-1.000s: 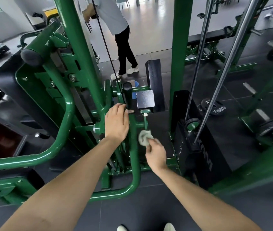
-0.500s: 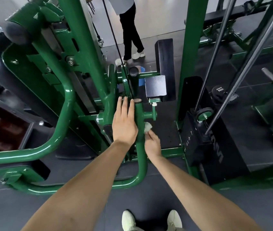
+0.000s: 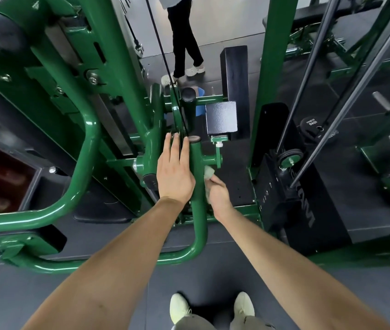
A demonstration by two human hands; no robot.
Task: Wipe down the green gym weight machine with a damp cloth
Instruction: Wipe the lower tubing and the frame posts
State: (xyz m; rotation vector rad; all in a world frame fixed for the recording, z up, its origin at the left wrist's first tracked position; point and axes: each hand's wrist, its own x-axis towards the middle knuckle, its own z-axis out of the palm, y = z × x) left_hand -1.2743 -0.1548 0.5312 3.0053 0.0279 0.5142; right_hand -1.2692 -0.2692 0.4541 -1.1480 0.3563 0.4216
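head view | green weight machine [image 3: 127, 96] fills left and centre of frame | left hand [image 3: 175, 172] at centre, fingers straight, lying flat against its upright green tube [image 3: 197, 177] | right hand [image 3: 217, 196] just right of tube, fingers curled round a pale cloth [image 3: 209, 172] pressed to the tube | dark floor [image 3: 213, 277] at bottom

1. The small pale crumpled cloth [image 3: 208, 173] is mostly hidden inside the right hand [image 3: 218, 196]; only bits peek out.
2. The right hand's fingertips are hidden behind the upright green metal tube [image 3: 197, 177].
3. The other person in black trousers [image 3: 184, 41] is cut off at the top edge.
4. The two pale shoes [image 3: 179, 306] are partly cut off at the bottom.
5. The white writing on the round black weight plate [image 3: 313, 126] is too small to read surely.
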